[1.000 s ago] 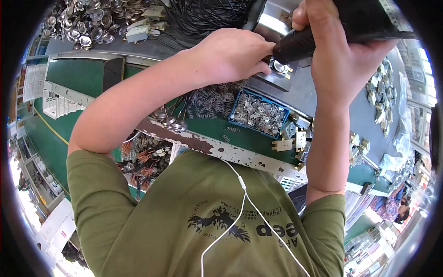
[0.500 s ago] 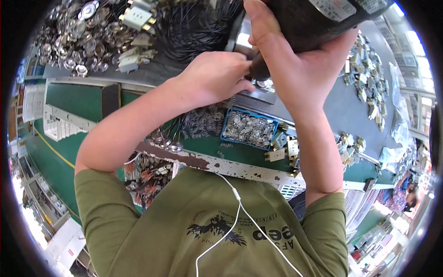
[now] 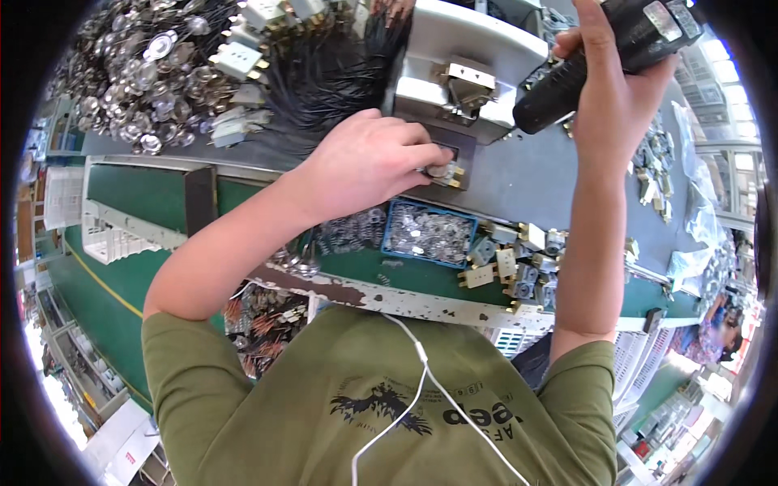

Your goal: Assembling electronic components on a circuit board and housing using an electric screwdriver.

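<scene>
My right hand point(image 3: 612, 109) is wrapped round a black power screwdriver point(image 3: 547, 97), lifted over the right of the bench with its nose pointing down and left. Lower and to the left, my left hand point(image 3: 361, 162) pinches a small part with brass tabs point(image 3: 454, 176), like the loose pale parts nearby. That part sits at a flat metal fixture point(image 3: 454, 142), and my fingers partly cover it. Just behind the fixture stands a metal box point(image 3: 494, 40) with a pale slotted piece point(image 3: 472, 75) on its front.
A blue tray point(image 3: 389, 232) of small metal bits lies nearest me, beside loose springs point(image 3: 352, 233) and several pale parts point(image 3: 506, 263). Shiny metal discs point(image 3: 154, 89) and black wires point(image 3: 324, 89) heap up at the back left. More parts point(image 3: 652, 162) and plastic film point(image 3: 701, 190) lie right.
My right hand has moved the screwdriver right and away from the left hand, uncovering the metal box. My left hand stays by the fixture, now lower in view with the small part showing.
</scene>
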`<action>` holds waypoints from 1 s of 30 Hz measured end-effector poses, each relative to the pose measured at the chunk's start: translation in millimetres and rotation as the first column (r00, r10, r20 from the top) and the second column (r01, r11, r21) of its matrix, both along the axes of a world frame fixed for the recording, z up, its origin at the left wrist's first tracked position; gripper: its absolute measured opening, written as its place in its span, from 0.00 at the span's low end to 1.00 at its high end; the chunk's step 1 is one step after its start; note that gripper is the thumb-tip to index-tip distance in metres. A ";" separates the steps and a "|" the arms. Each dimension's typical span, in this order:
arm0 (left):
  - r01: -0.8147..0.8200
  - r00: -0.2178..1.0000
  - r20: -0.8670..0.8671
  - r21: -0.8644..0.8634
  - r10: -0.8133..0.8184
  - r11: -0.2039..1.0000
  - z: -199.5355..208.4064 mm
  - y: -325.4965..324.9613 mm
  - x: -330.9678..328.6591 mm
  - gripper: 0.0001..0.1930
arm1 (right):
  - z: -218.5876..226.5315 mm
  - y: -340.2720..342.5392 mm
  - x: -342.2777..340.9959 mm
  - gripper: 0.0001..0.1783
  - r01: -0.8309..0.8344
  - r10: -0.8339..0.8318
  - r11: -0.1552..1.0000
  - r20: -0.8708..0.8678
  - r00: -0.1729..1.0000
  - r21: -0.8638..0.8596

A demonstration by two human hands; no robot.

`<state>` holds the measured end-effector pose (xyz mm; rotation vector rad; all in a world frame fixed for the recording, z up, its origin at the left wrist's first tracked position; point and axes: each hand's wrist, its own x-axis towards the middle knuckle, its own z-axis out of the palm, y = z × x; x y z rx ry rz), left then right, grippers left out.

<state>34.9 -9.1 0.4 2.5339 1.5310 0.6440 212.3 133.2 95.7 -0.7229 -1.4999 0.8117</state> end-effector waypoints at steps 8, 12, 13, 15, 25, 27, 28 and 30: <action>-0.427 0.864 0.383 0.211 0.327 0.879 59.7 -23.3 -48.8 0.18 | -8.9 9.1 43.2 0.16 0.168 -0.425 0.768 0.295 0.856 0.618; -0.487 0.812 -0.070 0.467 0.580 0.738 56.7 -56.5 -110.5 0.16 | -20.6 49.3 83.6 0.17 0.075 -0.198 0.618 0.062 0.978 0.783; -0.552 0.743 -0.141 0.424 0.654 0.718 51.0 -65.5 -112.7 0.16 | -25.7 57.7 89.2 0.16 -0.028 0.201 0.750 -0.188 0.961 0.661; -0.590 0.700 -0.174 0.406 0.693 0.698 57.7 -76.5 -109.3 0.14 | -80.1 52.3 119.6 0.11 0.243 -0.383 0.905 0.417 0.824 0.350; -0.208 0.946 0.324 0.619 -0.005 0.757 46.5 5.0 -106.9 0.06 | -119.6 54.3 129.7 0.28 -0.293 -0.195 0.916 0.943 0.271 0.274; -0.406 0.760 -0.261 0.526 0.596 0.748 62.6 -17.3 -70.5 0.11 | -117.6 53.0 132.8 0.30 -0.210 -0.181 0.948 0.947 0.265 0.240; -0.315 0.854 -0.236 0.473 0.463 0.823 58.0 -19.2 -60.9 0.11 | -119.3 55.9 135.0 0.33 -0.174 -0.173 0.957 0.936 0.306 0.234; -0.172 0.935 -0.254 0.281 0.246 0.944 41.0 -19.9 -40.6 0.12 | -119.7 63.1 141.6 0.33 -0.143 -0.143 0.970 0.940 0.310 0.195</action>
